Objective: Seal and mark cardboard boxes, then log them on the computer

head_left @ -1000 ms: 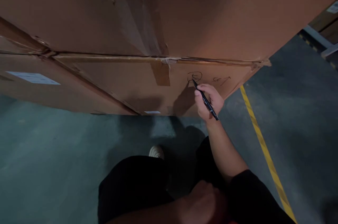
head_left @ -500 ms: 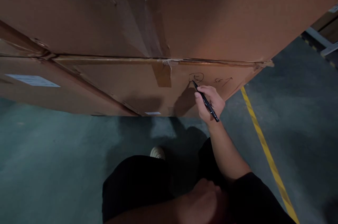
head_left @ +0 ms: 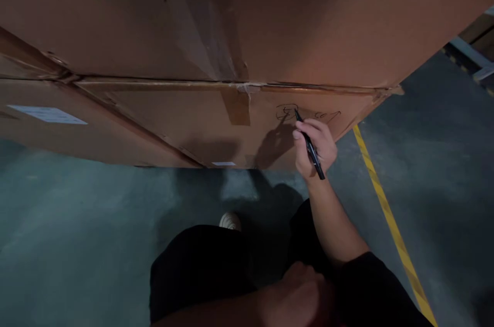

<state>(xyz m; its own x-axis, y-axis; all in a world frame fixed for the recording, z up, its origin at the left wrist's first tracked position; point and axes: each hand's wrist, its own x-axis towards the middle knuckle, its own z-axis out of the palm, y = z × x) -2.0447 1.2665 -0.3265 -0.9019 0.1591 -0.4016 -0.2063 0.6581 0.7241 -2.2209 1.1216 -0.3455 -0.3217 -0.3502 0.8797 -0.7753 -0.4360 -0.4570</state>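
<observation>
My right hand [head_left: 324,146] is closed around a black marker pen [head_left: 313,155]. The pen's tip meets the front of a lower cardboard box [head_left: 185,116], at the right side of a hand-drawn circled mark [head_left: 286,112]. Further right on the same face is more handwriting [head_left: 328,115] ending in an upward arrow. Close to my body, my left hand [head_left: 299,288] lies in shadow with its fingers curled. Whether it holds anything is hidden.
A larger cardboard box [head_left: 316,18] sits on top, with brown tape [head_left: 236,108] running down over the seam. Another box [head_left: 46,137] with a white label [head_left: 48,114] stands at left. A yellow floor line [head_left: 386,209] runs along the right.
My right hand has moved the pen a little to the right, from the circled mark's left side to its right side. Its strokes look denser. My left hand stays low.
</observation>
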